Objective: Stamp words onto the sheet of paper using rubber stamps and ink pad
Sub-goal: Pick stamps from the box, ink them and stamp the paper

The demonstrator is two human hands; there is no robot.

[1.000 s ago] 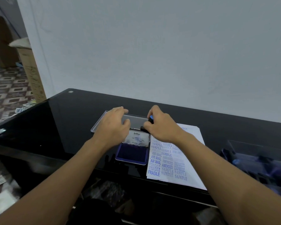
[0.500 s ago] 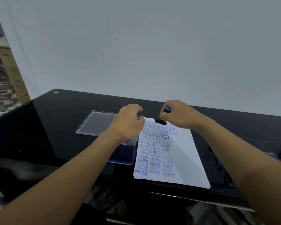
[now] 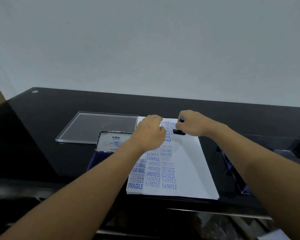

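Observation:
A white sheet of paper [image 3: 189, 163] lies on the black table, covered on its left half with blue stamped words such as SAMPLE, FRAGILE and AIR MAIL. My right hand [image 3: 193, 124] grips a rubber stamp [image 3: 179, 132] with a black base and a blue handle tip, held low over the paper's upper part. My left hand [image 3: 150, 132] rests knuckles-up on the sheet's top left, fingers curled; whether it holds anything is hidden. The open ink pad [image 3: 111, 144], its metal lid raised, sits just left of the paper, partly behind my left forearm.
A clear acrylic lid [image 3: 97, 126] lies flat behind the ink pad. A transparent box [image 3: 275, 153] with dark stamps stands at the right of the glossy black table [image 3: 42, 135]. A white wall rises right behind the table.
My right hand carried the stamp from the ink pad over to the upper part of the paper. My left hand moved off the ink pad onto the sheet's top left. The camera panned right.

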